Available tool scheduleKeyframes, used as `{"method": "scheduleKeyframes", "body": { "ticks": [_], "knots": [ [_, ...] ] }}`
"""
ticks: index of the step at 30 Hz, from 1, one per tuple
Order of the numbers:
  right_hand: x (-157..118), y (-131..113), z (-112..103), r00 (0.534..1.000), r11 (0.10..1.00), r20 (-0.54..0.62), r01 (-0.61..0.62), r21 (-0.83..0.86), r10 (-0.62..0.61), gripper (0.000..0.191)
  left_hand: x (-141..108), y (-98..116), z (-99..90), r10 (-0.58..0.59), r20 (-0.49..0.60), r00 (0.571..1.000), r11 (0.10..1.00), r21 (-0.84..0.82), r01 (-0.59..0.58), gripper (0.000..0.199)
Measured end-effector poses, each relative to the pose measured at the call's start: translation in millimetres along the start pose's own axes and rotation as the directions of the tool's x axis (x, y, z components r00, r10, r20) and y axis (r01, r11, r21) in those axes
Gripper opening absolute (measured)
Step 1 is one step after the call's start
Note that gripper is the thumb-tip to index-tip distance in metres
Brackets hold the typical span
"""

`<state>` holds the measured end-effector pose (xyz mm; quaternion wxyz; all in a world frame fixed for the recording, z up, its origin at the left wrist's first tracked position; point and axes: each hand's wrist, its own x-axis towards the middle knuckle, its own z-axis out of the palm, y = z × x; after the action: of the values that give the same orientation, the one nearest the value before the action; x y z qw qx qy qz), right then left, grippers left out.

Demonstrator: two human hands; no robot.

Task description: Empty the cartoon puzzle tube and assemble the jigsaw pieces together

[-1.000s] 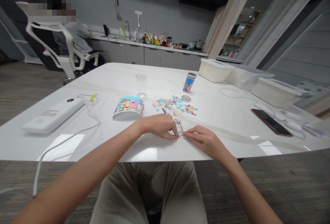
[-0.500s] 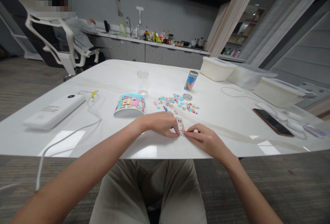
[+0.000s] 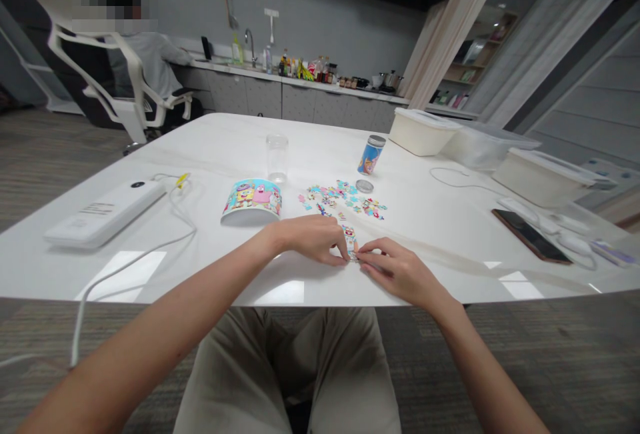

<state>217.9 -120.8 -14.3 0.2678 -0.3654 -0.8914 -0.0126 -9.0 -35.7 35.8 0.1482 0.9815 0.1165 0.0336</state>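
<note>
A small joined strip of jigsaw puzzle pieces (image 3: 350,235) with a cartoon print lies flat near the table's front edge. My left hand (image 3: 317,239) presses its thumb and forefinger together at the strip's lower left edge. From the other side, my right hand (image 3: 397,266) has its closed fingertips on the lower right edge, and they partly cover the pieces there. Loose jigsaw pieces (image 3: 343,193) are scattered just beyond both hands. A curved picture sheet (image 3: 253,199) with the cartoon characters stands left of them.
Behind the pieces are a clear jar (image 3: 277,159), a round metal lid (image 3: 365,186) and a blue printed can (image 3: 371,155). A white power strip box (image 3: 107,214) with a cable lies left. A phone (image 3: 530,235) and storage boxes (image 3: 425,133) are right. A person (image 3: 150,61) sits beyond the table.
My right fingers have shifted slightly at the strip's edge, while my left hand stays in place. The seated person's arm has moved a little. The puzzle strip looks the same.
</note>
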Motion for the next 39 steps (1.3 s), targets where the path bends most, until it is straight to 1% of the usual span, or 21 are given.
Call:
{"method": "scheduleKeyframes", "body": {
  "ticks": [4,9,12,24,31,39],
  "knots": [
    [1.0,-2.0,-1.5,1.000,1.000,-0.002,-0.002,-0.026,0.002,0.020,-0.7,-0.8,0.3,-0.017,0.010,1.000,1.000,0.001,0.017,0.021],
    [0.2,-2.7,-2.2,1.000,0.999,0.015,-0.015,-0.032,0.016,0.020,-1.3,0.2,-0.6,-0.004,-0.008,1.000,1.000,-0.008,0.004,0.019],
    [0.1,-2.9,-2.1,0.999,0.999,0.024,-0.023,-0.025,0.023,0.019,-1.0,1.3,-1.5,-0.008,0.001,1.000,1.000,-0.010,0.008,0.019],
    [3.2,-5.0,-3.6,0.999,1.000,0.027,0.024,-0.007,-0.024,0.022,-0.4,-0.8,0.4,0.000,-0.004,1.000,1.000,0.009,0.000,0.020],
    [1.0,-3.5,-3.4,0.999,1.000,0.050,-0.005,-0.017,0.005,0.020,-0.5,-0.9,0.6,0.002,-0.001,1.000,1.000,0.009,-0.002,0.020],
    [2.2,-4.1,-3.4,0.998,0.999,0.062,-0.028,0.028,0.026,0.021,-0.2,0.6,-0.6,-0.015,0.005,1.000,1.000,0.002,0.015,0.020]
  ]
}}
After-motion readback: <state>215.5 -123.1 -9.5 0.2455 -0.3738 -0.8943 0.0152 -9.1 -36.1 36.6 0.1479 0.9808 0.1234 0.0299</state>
